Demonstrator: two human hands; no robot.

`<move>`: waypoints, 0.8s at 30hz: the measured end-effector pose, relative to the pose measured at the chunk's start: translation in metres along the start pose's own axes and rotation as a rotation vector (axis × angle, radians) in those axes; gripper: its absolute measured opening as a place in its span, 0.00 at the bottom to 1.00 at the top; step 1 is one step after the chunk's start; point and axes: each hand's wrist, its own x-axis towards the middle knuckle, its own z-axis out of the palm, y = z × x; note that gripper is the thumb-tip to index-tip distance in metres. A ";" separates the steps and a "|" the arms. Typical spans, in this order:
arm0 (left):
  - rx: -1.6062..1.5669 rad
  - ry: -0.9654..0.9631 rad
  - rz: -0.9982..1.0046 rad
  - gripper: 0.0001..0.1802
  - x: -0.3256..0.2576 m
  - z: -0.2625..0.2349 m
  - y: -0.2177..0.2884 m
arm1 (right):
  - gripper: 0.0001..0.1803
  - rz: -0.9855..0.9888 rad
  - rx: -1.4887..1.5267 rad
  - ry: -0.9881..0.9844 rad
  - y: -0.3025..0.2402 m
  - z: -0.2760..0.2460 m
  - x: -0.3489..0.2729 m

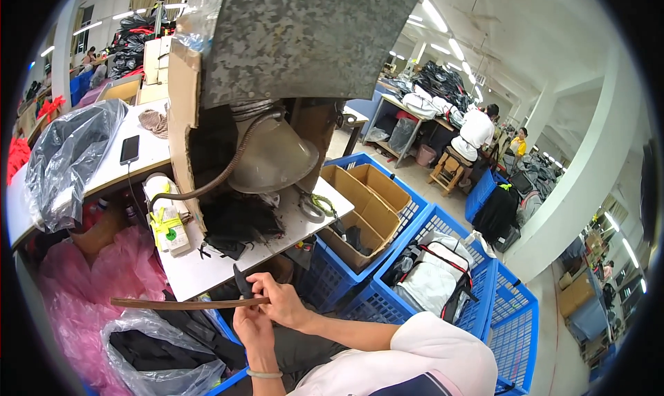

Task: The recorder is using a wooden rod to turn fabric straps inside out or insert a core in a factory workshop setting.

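In front of my chest, my two hands work close together. My right hand (283,304) is closed, its fingers gripping the right end of a thin, flat brown stick (173,304), which points out to the left. Just below it, my left hand (254,332), with a pale band at its wrist, is closed at the base of a narrow black piece (241,282), seemingly fabric. The black piece stands up past the stick, near my right fingertips. Part of it is hidden by the fingers. Beyond them, black material (242,223) lies on a white tabletop (197,275).
A dome-shaped metal hood (277,157) with a hose hangs under a grey metal panel (297,43). Blue crates (425,223) stand right, one holding a cardboard box (360,247). Clear bags with black fabric (155,347) and pink plastic (111,271) lie left. Other people sit far off.
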 end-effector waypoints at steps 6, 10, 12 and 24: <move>-0.253 -0.091 -0.083 0.13 -0.005 -0.009 0.035 | 0.21 0.563 1.062 -0.097 -0.008 0.030 0.017; -0.134 -0.001 0.035 0.11 -0.008 -0.002 0.038 | 0.22 0.558 1.050 -0.188 -0.013 0.024 0.025; -0.108 -0.042 -0.034 0.08 -0.016 0.010 0.039 | 0.21 0.441 0.793 -0.234 -0.005 0.011 0.024; -0.041 0.017 -0.447 0.11 -0.054 0.015 -0.028 | 0.08 0.257 0.591 -0.018 0.026 -0.054 -0.063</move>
